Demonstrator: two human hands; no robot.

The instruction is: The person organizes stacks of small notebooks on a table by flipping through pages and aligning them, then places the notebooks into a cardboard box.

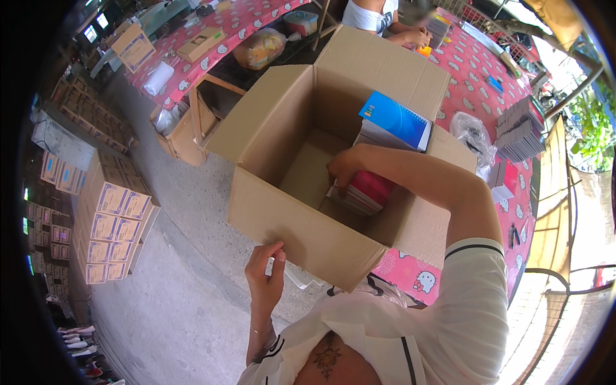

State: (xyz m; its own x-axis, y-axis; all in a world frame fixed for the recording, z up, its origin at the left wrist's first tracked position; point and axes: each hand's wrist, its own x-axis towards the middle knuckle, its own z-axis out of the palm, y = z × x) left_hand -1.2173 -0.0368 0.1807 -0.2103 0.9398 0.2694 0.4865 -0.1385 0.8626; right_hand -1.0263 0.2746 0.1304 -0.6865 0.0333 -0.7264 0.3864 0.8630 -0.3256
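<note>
A large open cardboard box point(269, 202) stands before me with its flaps folded out. My right hand point(347, 168) reaches down into it, fingers bent around the edge of a stack of red-covered notebooks point(372, 190); the fingertips are partly hidden. Beyond that hand, a taller pile topped by a blue spiral notebook point(396, 120) stands against the box's far right side. My left hand point(265, 269) is by the near outer wall of the box, loosely bent with thumb and fingers apart, its fingertips at the cardboard. Nothing shows in it.
A pink patterned table point(425, 282) extends along the right, bearing stacks of notebooks point(518, 128), a crumpled plastic bag point(473, 138) and pliers point(514, 236). Another person point(378, 16) works at the far side. Stacked cartons point(115, 224) stand on the floor at left.
</note>
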